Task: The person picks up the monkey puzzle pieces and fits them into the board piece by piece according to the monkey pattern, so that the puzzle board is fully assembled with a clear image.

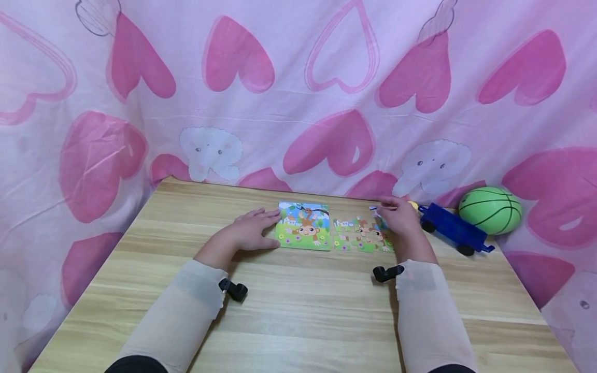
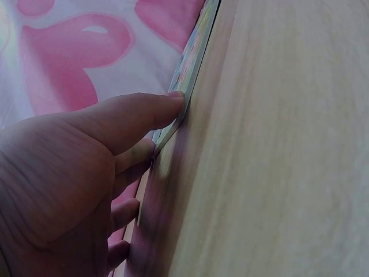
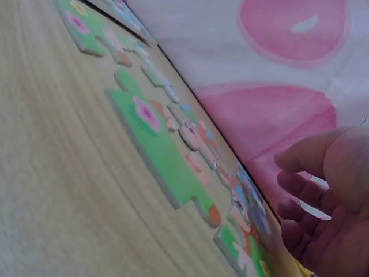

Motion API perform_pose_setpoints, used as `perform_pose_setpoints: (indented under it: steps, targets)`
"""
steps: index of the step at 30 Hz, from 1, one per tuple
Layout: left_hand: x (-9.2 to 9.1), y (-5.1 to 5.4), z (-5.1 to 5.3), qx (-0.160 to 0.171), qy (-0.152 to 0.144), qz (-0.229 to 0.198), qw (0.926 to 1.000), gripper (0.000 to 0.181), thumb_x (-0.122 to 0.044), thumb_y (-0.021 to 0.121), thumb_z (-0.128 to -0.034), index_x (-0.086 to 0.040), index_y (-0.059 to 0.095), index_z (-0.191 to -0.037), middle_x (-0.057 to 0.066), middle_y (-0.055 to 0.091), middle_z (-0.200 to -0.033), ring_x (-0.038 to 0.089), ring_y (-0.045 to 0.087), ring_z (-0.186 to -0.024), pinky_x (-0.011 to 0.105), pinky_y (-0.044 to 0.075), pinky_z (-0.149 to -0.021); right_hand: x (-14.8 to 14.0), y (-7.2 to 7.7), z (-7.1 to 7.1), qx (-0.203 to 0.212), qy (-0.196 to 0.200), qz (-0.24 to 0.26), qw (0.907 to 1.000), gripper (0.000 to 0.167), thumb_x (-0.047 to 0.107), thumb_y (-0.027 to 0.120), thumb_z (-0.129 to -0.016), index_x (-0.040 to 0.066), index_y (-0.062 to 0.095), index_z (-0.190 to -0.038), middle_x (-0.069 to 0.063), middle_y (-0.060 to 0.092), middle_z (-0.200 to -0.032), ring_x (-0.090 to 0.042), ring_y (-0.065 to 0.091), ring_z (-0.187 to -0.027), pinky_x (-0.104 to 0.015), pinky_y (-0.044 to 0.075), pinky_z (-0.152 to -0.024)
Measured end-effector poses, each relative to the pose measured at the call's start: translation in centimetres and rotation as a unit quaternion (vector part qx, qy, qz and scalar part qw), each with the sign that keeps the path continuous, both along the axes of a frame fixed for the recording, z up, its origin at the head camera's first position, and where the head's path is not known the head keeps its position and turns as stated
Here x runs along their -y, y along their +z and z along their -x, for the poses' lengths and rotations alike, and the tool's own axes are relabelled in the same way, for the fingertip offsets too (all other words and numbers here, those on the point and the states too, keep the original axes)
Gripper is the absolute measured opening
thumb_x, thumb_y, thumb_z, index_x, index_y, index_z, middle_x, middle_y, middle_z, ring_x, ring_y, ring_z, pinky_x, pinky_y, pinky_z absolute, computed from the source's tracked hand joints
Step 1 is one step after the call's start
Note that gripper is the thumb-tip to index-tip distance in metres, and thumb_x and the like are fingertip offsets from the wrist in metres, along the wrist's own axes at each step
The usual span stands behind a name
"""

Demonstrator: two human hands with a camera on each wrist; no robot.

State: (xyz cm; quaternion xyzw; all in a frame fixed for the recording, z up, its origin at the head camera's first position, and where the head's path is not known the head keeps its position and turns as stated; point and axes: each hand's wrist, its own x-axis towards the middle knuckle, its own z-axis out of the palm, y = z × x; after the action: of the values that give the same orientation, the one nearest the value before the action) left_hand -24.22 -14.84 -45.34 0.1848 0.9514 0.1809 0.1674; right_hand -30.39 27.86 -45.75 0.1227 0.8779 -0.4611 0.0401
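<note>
A square picture board (image 1: pixel 303 228) with a cartoon monkey lies flat on the table. The left hand (image 1: pixel 249 230) is at its left edge; in the left wrist view the thumb (image 2: pixel 155 109) touches the board's corner (image 2: pixel 179 112), the other fingers beside the edge. To the right lie several loose jigsaw pieces (image 1: pixel 366 246) of a similar picture, seen close in the right wrist view as green pieces (image 3: pixel 161 156) and others. Above the far right pieces hovers the right hand (image 1: pixel 401 220), its fingers (image 3: pixel 302 187) loosely bent, no piece visible between them.
Right of the right hand stand a blue toy wagon (image 1: pixel 452 228) with black wheels and a green ball (image 1: pixel 489 210); a small yellow object (image 1: pixel 413 205) is partly hidden behind the hand. A pink heart-patterned cloth (image 1: pixel 256 134) hangs behind the wooden table (image 1: pixel 303 321).
</note>
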Motion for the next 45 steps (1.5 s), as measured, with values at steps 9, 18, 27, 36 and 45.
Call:
perform_pose_setpoints:
  steps: [9, 18, 27, 36, 45]
  targets:
    - [0.0, -0.1, 0.1, 0.004, 0.001, -0.002, 1.0000, 0.086, -0.060, 0.070, -0.0963, -0.033, 0.033, -0.169, -0.012, 0.022, -0.180, 0.034, 0.009, -0.170, 0.076, 0.014, -0.131, -0.3, -0.8, 0.0, 0.015, 0.020, -0.032, 0.9992, 0.052, 0.018, 0.068, -0.104, 0.014, 0.057, -0.155, -0.022, 0.058, -0.155, -0.042, 0.051, -0.146, -0.059, 0.045, -0.123]
    - [0.1, -0.1, 0.1, 0.005, 0.001, 0.002, 1.0000, 0.087, -0.062, 0.070, -0.0963, -0.034, 0.031, -0.170, -0.012, 0.021, -0.180, 0.033, 0.009, -0.170, 0.074, 0.014, -0.132, -0.4, -1.1, 0.0, 0.015, 0.026, -0.072, 0.9969, 0.048, 0.017, 0.068, -0.105, 0.015, 0.060, -0.152, -0.022, 0.059, -0.151, -0.041, 0.053, -0.135, -0.059, 0.049, -0.118]
    - [0.1, 0.1, 0.0, 0.004, -0.001, 0.001, 1.0000, 0.087, -0.060, 0.070, -0.0969, -0.033, 0.031, -0.170, -0.011, 0.022, -0.180, 0.035, 0.009, -0.170, 0.073, 0.013, -0.133, -0.2, -1.3, 0.2, 0.018, 0.018, -0.074, 0.9969, 0.046, 0.015, 0.069, -0.104, 0.015, 0.062, -0.149, -0.022, 0.058, -0.150, -0.041, 0.052, -0.134, -0.060, 0.048, -0.120]
    - [0.0, 0.2, 0.0, 0.008, 0.003, -0.006, 0.9999, 0.087, -0.059, 0.071, -0.0963, -0.033, 0.032, -0.169, -0.011, 0.022, -0.180, 0.034, 0.008, -0.170, 0.072, 0.011, -0.133, -0.1, -1.0, 0.2, -0.003, 0.005, -0.062, 0.9981, 0.053, 0.007, 0.071, -0.100, 0.016, 0.061, -0.151, -0.022, 0.053, -0.160, -0.047, 0.046, -0.149, -0.065, 0.042, -0.124]
    - [0.0, 0.1, -0.1, 0.007, 0.004, -0.005, 1.0000, 0.086, -0.060, 0.070, -0.0964, -0.033, 0.033, -0.169, -0.012, 0.022, -0.180, 0.034, 0.008, -0.170, 0.073, 0.012, -0.133, 0.1, -0.5, 0.1, -0.029, -0.041, -0.040, 0.9979, 0.050, 0.008, 0.072, -0.101, 0.018, 0.063, -0.149, -0.017, 0.057, -0.153, -0.039, 0.054, -0.136, -0.058, 0.050, -0.119]
